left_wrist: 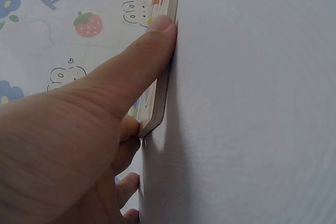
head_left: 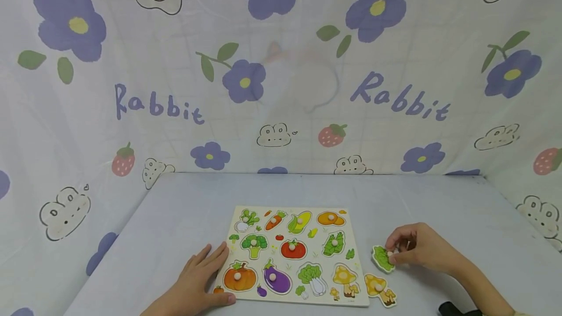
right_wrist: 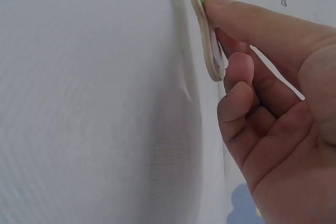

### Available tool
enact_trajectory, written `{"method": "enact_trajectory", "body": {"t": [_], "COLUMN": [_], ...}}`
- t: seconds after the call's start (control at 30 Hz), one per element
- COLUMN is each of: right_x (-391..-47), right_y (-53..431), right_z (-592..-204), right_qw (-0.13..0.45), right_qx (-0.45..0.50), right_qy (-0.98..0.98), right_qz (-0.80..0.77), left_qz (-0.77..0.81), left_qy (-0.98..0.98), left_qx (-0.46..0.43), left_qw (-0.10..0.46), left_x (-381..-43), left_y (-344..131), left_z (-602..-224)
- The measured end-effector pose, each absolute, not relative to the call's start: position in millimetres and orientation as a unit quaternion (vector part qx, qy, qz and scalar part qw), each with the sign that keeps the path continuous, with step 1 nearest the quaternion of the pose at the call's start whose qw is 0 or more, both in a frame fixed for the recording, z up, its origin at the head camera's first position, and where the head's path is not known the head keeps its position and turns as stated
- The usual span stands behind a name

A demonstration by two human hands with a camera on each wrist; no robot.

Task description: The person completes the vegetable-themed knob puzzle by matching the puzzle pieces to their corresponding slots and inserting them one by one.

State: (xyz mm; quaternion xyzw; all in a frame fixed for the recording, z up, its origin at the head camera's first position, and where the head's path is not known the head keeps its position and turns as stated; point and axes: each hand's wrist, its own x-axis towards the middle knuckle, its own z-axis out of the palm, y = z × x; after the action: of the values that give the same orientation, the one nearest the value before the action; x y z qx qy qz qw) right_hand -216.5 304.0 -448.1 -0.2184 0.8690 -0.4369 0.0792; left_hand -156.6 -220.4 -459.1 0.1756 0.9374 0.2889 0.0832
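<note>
A wooden vegetable puzzle board [head_left: 275, 238] lies flat on the table. My left hand [head_left: 193, 282] rests at its front left corner, fingers straight along the left side and thumb at the front edge; in the left wrist view the thumb [left_wrist: 149, 43] presses against that edge. Right of the board, my right hand [head_left: 421, 250] pinches a leafy green vegetable puzzle piece [head_left: 381, 259] by its knob, between thumb and forefinger. The fingers hide that piece's right part. A yellow mushroom puzzle piece [head_left: 376, 284] lies face up just in front of it, beside the board's edge.
Knobbed pieces such as the tomato [head_left: 294, 250], eggplant [head_left: 278, 281] and pumpkin [head_left: 243, 277] sit in the board. The leafy cabbage place [head_left: 312, 274] and mushroom place [head_left: 344, 274] show no knobs. A patterned curtain [head_left: 290, 101] stands behind the table.
</note>
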Motion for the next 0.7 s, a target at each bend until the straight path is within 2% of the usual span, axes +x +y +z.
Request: {"method": "enact_trajectory", "body": {"t": [0.17,0.7], "right_x": [-215,-209], "right_y": [302,288], "right_z": [-448,-437], "right_qw": [0.059,0.077], "right_qx": [-0.226,-0.209], "right_qy": [0.868,0.871], "right_qz": [-0.439,-0.439], "left_qz": [0.291,0.298], "left_qy": [0.937,0.934], "left_qx": [0.173,0.179], "left_qw": [0.081,0.079], "left_x": [-157,-154], "left_y": [-221,-221], "left_z": [-460,-456]}}
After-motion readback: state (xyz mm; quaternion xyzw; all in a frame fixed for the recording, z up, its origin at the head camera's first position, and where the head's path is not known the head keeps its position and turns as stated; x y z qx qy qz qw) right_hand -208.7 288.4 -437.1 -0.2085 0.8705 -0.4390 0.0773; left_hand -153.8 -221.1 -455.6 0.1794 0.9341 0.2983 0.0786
